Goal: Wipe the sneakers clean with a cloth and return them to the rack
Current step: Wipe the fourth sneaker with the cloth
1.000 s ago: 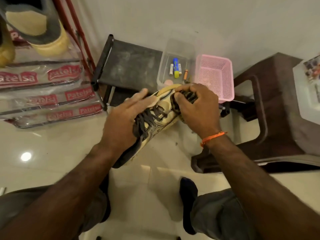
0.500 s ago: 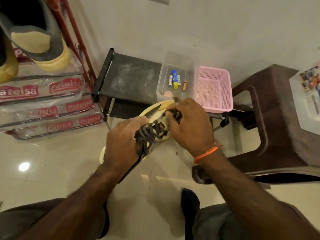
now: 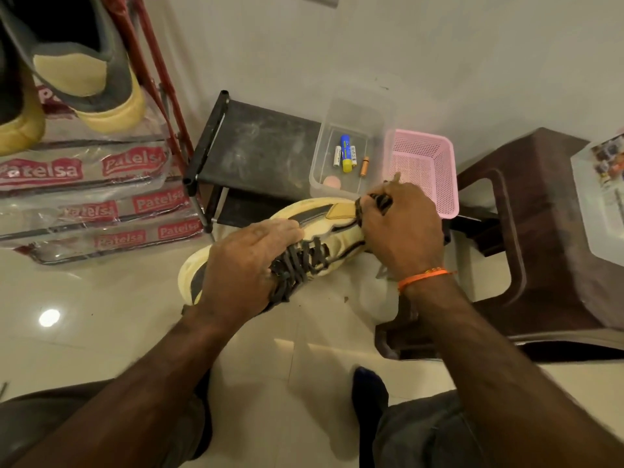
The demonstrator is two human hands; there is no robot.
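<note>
Covering most of the view is the pale tiled floor (image 3: 101, 332), and above it runs a white wall (image 3: 405, 45). At the left edge stands the red rack (image 3: 152, 79); it carries a grey and yellow sneaker (image 3: 87, 72), and its lower shelves are wrapped in clear plastic printed with "Patelsa". On the right a dark brown plastic stool (image 3: 540, 231) stands on the floor. Against the wall, between rack and stool, there is a low black stand (image 3: 256, 150). On its right part rest a clear plastic box (image 3: 354, 123) and a pink basket (image 3: 422, 170), just beside each other.

The yellow sneaker (image 3: 331, 228) with dark laces (image 3: 297, 265) is held above the floor, in front of the black stand, with its sole side turned to the wall. The left hand (image 3: 246, 268) lies over the middle of the shoe; its fingers (image 3: 283, 231) are curled across the upper beside the laces and grip it. The right hand (image 3: 401, 228) holds the far end of the shoe, and its fingers (image 3: 374, 201) are closed round a bunch of dark lace there. An orange thread band (image 3: 422, 276) is tied on the right wrist.

Inside the clear box lie a blue and yellow tube (image 3: 346, 153), two white batteries (image 3: 337, 156) touching it, and a small orange cylinder (image 3: 364, 166) slightly apart.
</note>
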